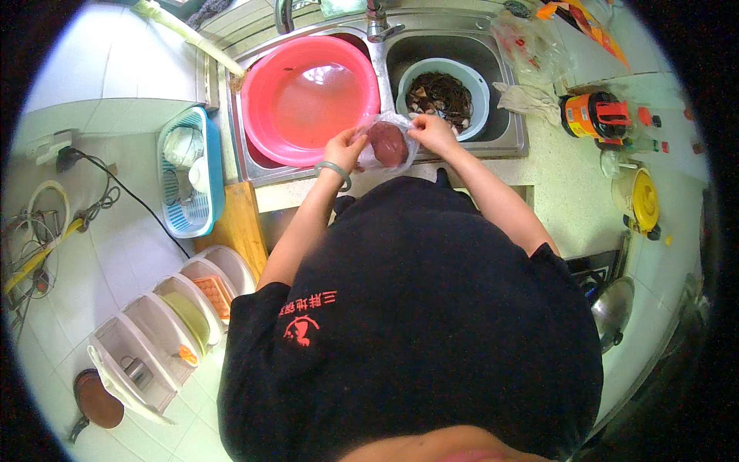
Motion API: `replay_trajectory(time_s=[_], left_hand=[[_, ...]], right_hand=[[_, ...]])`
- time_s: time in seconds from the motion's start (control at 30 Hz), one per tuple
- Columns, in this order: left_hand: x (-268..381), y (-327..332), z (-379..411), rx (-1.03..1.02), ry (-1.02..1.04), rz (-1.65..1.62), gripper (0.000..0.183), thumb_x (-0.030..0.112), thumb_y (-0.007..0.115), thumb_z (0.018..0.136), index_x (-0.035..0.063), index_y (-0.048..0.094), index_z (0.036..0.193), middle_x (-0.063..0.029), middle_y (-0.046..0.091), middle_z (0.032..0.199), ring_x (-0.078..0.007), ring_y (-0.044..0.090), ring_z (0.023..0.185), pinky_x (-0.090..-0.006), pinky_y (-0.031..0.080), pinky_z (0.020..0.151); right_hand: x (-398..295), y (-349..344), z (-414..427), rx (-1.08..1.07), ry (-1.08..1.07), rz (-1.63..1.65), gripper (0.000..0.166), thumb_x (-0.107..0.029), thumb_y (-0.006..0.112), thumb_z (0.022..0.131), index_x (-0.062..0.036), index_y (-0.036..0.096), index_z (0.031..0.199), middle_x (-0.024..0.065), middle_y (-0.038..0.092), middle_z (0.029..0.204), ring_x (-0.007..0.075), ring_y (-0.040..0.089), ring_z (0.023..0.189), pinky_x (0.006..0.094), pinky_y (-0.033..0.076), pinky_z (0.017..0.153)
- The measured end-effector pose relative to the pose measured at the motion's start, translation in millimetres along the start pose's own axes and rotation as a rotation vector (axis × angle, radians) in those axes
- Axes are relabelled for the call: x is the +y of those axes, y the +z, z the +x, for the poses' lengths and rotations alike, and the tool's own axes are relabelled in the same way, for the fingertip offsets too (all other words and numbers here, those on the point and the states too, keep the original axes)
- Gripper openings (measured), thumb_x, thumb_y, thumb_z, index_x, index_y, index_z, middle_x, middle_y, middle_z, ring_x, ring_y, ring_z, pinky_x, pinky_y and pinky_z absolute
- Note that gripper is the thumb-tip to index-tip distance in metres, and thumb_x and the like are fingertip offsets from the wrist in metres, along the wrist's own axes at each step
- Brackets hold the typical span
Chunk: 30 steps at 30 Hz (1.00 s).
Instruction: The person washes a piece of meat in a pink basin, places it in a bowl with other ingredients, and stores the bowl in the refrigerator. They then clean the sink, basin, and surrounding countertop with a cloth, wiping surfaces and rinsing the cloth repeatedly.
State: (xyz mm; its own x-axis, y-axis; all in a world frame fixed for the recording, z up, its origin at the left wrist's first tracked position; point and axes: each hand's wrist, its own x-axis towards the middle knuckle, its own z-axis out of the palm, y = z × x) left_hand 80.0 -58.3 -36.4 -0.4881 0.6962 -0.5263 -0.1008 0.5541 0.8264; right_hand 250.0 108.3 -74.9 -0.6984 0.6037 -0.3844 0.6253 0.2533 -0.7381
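Observation:
Between my hands, at the front edge of the sink, is a thin clear plastic bag (407,159) with a dark red piece of raw meat (388,144) in it. My left hand (344,151), with a green bangle at the wrist, grips the bag's left side. Its right rim is pinched between the fingers of my right hand (432,134). Behind my left hand a large pink basin (254,110) of cloudy water fills the left sink bowl. A pale blue basin (482,92) holding dark stringy scraps and pale peelings sits in the right bowl.
A faucet (378,26) rises behind the sink divider. Left lie a long green onion (196,40), a blue dish basket (215,173), a wooden cutting board (239,225) and a tiered rack (167,312). Right stand a large orange-labelled jar (579,115), bottles, a yellow-lidded container (645,200) and a pan (615,312).

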Motion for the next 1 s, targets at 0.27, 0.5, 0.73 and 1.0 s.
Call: replay_trajectory(time_s=[0.27, 0.5, 0.73, 1.0], left_hand=[[59.5, 14.1, -35.1, 0.054, 0.218, 0.034, 0.02, 0.015, 0.063, 0.085, 0.0006, 0.066, 0.098, -0.0059, 0.064, 0.074, -0.0142, 0.061, 0.059, -0.0269, 0.051, 0.05], [99.2, 43.6, -49.1, 0.087, 0.814, 0.335, 0.071, 0.022, 0.079, 0.069, 0.0011, 0.047, 0.128, -0.0168, 0.055, 0.117, -0.0279, 0.054, 0.109, -0.0365, 0.043, 0.092], [34.5, 57.0, -20.4, -0.186, 0.414, 0.226, 0.083, 0.029, 0.071, 0.081, 0.0059, 0.021, 0.144, -0.0176, 0.032, 0.143, -0.0302, 0.037, 0.129, -0.0391, 0.039, 0.1], [3.8, 6.3, -51.2, -0.082, 0.182, 0.109, 0.041, 0.015, 0.055, 0.092, 0.0022, 0.045, 0.13, -0.0137, 0.058, 0.119, -0.022, 0.057, 0.109, -0.0328, 0.045, 0.092]], right_hand=[[-50.5, -30.4, -41.7, -0.023, -0.23, 0.471, 0.062, -0.016, 0.072, 0.074, -0.0021, 0.042, 0.127, 0.0104, 0.065, 0.088, 0.0144, 0.062, 0.076, 0.0299, 0.05, 0.066], [-59.2, -54.4, -64.0, 0.017, -0.407, 0.399, 0.018, -0.019, 0.059, 0.084, -0.0021, 0.062, 0.091, 0.0129, 0.064, 0.084, 0.0257, 0.063, 0.079, 0.0345, 0.048, 0.071], [-11.0, -74.8, -9.8, 0.401, -0.229, 0.355, 0.023, -0.026, 0.06, 0.085, -0.0043, 0.065, 0.09, 0.0163, 0.066, 0.084, 0.0322, 0.063, 0.076, 0.0393, 0.048, 0.069], [126.9, -83.3, 44.8, 0.425, 0.386, -0.306, 0.043, -0.009, 0.054, 0.08, 0.0017, 0.047, 0.122, 0.0279, 0.054, 0.118, 0.043, 0.06, 0.094, 0.0489, 0.05, 0.079]])
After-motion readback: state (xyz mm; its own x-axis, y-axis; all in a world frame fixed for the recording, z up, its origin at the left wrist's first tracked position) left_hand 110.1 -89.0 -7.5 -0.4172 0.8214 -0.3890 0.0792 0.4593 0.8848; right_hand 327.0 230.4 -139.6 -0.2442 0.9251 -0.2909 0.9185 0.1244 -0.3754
